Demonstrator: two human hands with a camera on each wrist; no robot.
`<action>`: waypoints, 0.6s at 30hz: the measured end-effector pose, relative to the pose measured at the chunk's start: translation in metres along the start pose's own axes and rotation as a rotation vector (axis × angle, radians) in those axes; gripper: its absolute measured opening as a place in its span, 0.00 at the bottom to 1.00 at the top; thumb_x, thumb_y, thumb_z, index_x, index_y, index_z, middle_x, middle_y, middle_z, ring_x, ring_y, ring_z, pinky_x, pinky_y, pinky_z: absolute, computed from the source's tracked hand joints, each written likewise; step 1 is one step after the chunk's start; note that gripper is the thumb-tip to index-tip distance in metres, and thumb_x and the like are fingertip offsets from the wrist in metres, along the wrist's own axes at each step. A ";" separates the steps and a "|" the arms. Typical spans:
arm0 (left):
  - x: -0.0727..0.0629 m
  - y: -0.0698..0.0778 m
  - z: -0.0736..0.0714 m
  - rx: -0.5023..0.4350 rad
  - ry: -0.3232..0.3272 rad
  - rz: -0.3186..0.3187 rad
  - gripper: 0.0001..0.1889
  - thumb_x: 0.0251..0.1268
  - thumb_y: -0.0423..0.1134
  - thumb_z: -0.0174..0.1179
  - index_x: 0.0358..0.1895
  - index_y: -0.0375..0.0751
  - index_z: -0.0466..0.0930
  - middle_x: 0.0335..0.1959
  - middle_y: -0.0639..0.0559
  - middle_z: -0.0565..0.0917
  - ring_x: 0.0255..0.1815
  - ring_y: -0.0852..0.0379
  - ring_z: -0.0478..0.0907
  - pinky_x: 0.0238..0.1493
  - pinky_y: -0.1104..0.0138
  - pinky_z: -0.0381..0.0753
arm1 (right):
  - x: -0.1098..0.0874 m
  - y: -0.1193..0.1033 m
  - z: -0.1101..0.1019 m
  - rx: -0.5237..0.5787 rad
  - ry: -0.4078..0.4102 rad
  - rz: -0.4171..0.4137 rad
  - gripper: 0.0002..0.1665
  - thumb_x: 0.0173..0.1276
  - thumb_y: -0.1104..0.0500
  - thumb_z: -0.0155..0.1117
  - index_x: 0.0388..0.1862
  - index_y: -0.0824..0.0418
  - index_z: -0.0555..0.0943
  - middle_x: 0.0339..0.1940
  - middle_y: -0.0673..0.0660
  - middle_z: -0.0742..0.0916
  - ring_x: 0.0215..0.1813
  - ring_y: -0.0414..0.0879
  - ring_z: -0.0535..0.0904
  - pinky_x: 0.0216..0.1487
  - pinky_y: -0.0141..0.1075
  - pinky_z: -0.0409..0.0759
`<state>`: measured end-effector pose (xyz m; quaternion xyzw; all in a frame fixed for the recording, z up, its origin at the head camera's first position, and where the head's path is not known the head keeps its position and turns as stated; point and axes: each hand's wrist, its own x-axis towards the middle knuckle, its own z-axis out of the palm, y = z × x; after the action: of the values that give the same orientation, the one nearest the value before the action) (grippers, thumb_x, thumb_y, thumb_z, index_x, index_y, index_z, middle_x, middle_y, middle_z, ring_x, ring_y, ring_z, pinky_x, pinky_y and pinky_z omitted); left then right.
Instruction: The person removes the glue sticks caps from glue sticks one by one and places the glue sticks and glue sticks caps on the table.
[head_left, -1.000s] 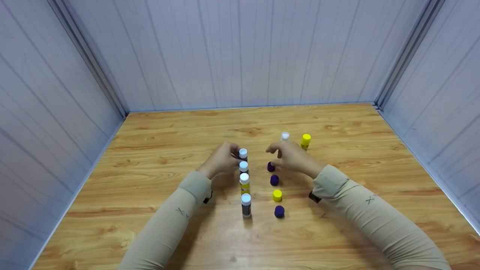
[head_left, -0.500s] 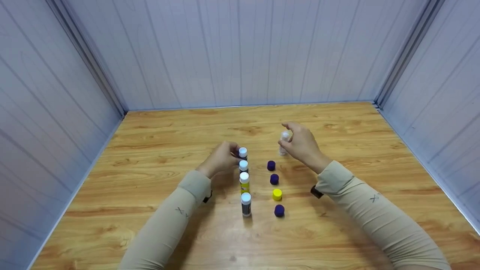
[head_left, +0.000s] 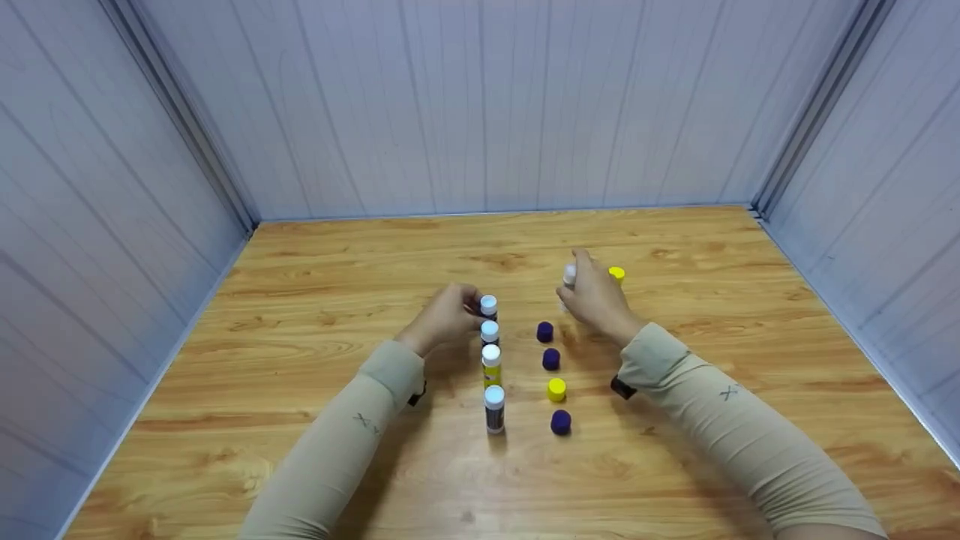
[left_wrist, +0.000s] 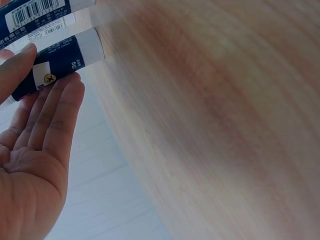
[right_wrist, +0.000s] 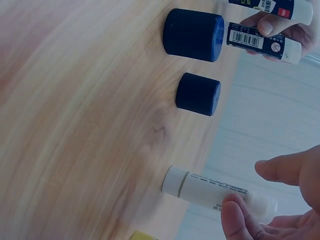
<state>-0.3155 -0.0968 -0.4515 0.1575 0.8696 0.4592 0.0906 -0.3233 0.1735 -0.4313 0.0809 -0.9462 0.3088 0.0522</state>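
My left hand [head_left: 446, 319] pinches a dark blue glue stick [left_wrist: 55, 62] between thumb and fingers, at the far end of a row of upright glue sticks with white tops. Nearer in that row are another dark blue stick [head_left: 490, 334], a yellow one [head_left: 491, 367] and a dark one [head_left: 494, 411]. At the back right, my right hand [head_left: 596, 300] is around a white glue stick [right_wrist: 215, 192]. The right wrist view shows its thumb apart from the stick, while a finger overlaps the upper part. The stick stands upright on the table.
Right of the row, loose caps line up: dark ones [head_left: 545, 332] [head_left: 551, 359] [head_left: 561, 422] and a yellow one [head_left: 556, 390]. Behind my right hand shows the yellow top of another stick [head_left: 616, 274]. Pale panel walls [head_left: 480, 112] bound the wooden table [head_left: 337, 262].
My right hand has moved away from above the farthest dark cap to the white glue stick, then turned slightly, uncovering the yellow top behind. My left hand has stayed in place.
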 end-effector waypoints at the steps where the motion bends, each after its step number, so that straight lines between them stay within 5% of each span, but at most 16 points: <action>1: 0.000 0.000 0.000 0.003 0.001 0.004 0.07 0.70 0.28 0.73 0.47 0.34 0.89 0.46 0.43 0.91 0.49 0.51 0.88 0.57 0.58 0.90 | 0.001 0.000 0.001 -0.002 0.001 0.006 0.43 0.78 0.61 0.68 0.84 0.72 0.60 0.70 0.76 0.82 0.63 0.70 0.85 0.65 0.60 0.85; 9: 0.000 0.001 0.000 0.014 0.000 0.013 0.07 0.71 0.28 0.72 0.48 0.34 0.89 0.47 0.43 0.91 0.50 0.51 0.88 0.58 0.57 0.90 | 0.004 0.005 0.009 -0.016 0.003 0.011 0.31 0.82 0.66 0.60 0.78 0.74 0.67 0.66 0.78 0.84 0.66 0.69 0.85 0.69 0.59 0.84; 18: 0.001 -0.001 0.000 0.014 -0.022 0.017 0.07 0.73 0.29 0.71 0.50 0.35 0.88 0.48 0.44 0.90 0.52 0.49 0.88 0.58 0.57 0.90 | 0.000 0.006 0.009 0.015 0.020 -0.034 0.20 0.79 0.68 0.63 0.66 0.71 0.75 0.58 0.75 0.88 0.59 0.67 0.87 0.63 0.58 0.86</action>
<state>-0.3165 -0.0972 -0.4518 0.1705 0.8702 0.4522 0.0954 -0.3249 0.1734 -0.4422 0.0943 -0.9417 0.3159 0.0665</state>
